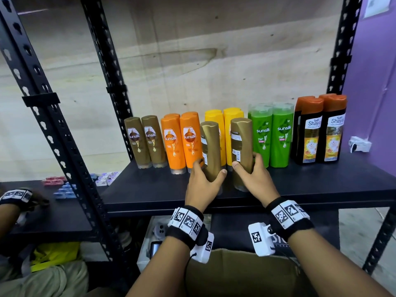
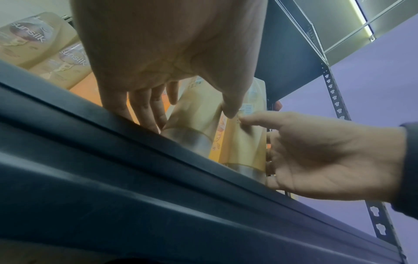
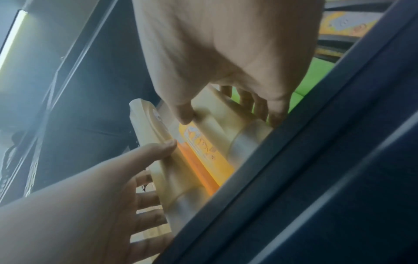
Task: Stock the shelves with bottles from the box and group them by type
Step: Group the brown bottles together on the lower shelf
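On the black shelf stand paired bottles in a row: brown, orange, yellow, green and black with orange caps. In front of the yellow pair my left hand grips one gold-brown bottle low on its body. My right hand grips a second one. Both bottles stand upright, back labels toward me. The left wrist view shows the left fingers round the bottle. The right wrist view shows the right thumb on its bottle.
A cardboard box sits below the shelf between my forearms. On a lower shelf to the left lie small packs, with another person's hand nearby. Black uprights frame the bay. The purple wall closes the right side.
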A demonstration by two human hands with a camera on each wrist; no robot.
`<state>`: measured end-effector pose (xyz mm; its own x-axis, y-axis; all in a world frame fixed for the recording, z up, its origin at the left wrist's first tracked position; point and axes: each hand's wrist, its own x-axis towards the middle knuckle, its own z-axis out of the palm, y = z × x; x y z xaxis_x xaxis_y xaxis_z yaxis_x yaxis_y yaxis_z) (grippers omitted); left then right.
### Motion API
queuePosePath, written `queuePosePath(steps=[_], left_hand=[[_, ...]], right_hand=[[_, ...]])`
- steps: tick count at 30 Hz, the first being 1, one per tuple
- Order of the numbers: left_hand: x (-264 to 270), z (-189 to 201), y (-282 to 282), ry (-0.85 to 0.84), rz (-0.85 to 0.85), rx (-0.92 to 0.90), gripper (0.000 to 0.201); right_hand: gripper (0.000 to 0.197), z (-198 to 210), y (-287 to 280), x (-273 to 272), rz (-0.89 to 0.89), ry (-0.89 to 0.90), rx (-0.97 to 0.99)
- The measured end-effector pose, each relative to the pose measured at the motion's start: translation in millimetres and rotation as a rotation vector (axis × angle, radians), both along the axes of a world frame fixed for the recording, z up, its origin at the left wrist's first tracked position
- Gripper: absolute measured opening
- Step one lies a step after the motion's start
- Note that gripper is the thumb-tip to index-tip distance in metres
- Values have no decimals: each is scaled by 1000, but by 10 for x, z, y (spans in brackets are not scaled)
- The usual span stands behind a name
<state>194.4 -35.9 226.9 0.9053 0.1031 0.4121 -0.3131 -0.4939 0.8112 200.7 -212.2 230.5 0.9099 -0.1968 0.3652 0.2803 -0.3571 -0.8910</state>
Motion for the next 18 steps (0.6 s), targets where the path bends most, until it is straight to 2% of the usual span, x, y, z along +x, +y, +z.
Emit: queuePosePath(steps=[5, 12, 18], left_hand=[[69, 105, -100, -100, -40, -68, 96], [192, 138, -167, -148, -89, -148, 83], [242, 138, -114, -150, -127, -226, 79]], right_hand=[[56, 42, 85, 108, -20, -52, 133], [34, 32, 176, 161, -42, -153, 160], [35, 24, 238, 177, -58, -214, 188]])
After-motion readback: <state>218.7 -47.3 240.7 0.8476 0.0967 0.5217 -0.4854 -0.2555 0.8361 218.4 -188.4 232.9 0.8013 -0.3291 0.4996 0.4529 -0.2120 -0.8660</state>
